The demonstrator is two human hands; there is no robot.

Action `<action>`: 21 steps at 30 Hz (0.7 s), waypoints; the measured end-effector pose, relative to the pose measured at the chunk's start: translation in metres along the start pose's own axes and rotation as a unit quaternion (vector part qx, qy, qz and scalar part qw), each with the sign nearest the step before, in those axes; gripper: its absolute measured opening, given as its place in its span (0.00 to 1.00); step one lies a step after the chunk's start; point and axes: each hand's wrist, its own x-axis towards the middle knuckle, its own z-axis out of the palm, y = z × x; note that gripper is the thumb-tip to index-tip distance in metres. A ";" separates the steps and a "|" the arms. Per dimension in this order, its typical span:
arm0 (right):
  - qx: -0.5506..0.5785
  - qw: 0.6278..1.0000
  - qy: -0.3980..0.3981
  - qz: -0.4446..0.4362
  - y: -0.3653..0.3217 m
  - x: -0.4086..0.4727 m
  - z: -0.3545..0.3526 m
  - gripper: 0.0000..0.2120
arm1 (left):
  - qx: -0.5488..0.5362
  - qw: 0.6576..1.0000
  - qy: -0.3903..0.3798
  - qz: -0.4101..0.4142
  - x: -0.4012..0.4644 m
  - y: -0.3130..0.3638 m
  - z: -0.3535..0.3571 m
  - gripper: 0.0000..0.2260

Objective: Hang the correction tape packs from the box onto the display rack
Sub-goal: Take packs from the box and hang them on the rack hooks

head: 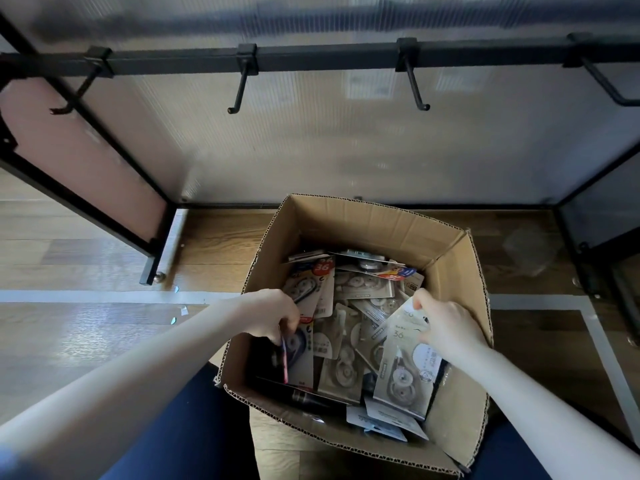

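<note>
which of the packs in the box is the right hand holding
The pale grey pack at the box's right side; the right hand pinches its top edge, tilting it above the loose pile.

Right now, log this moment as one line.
stage: picking | left hand: grips pack in box | right hand: grips white pack | rack hooks: bare

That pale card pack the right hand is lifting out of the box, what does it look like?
The pale pack is a flat, light cardboard card printed with "36", a clear bubble near its bottom end holding a round correction tape dispenser. It stands tilted at the box's right side, bottom end among other packs. The right hand pinches its top edge.
</note>
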 end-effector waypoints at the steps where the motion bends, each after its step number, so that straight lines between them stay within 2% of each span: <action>1: 0.033 0.999 0.006 -0.005 0.000 -0.002 -0.003 0.14 | -0.003 1.000 0.017 0.000 0.001 0.001 0.001 0.07; 4: 0.071 0.997 0.014 -0.034 0.000 -0.005 -0.010 0.10 | -0.024 0.996 0.084 0.003 0.004 0.004 -0.003 0.07; 8: 0.039 0.998 -0.007 -0.039 0.002 -0.005 -0.009 0.06 | -0.086 0.981 0.172 0.005 0.005 0.008 -0.018 0.07; 12: -0.020 0.999 -0.033 -0.038 0.000 -0.006 -0.006 0.06 | -0.068 0.986 0.153 0.000 0.005 0.008 -0.024 0.11; 15: -0.054 0.997 0.000 -0.060 0.000 -0.010 0.000 0.08 | -0.062 0.986 0.156 -0.012 0.007 0.007 -0.019 0.09; 18: -0.036 0.993 0.043 -0.104 -0.002 -0.011 0.003 0.08 | -0.054 0.982 0.179 -0.021 0.010 0.007 -0.017 0.06; 21: 0.013 0.993 -0.014 -0.115 -0.009 -0.010 0.002 0.05 | -0.044 0.981 0.186 -0.041 0.011 0.006 -0.017 0.08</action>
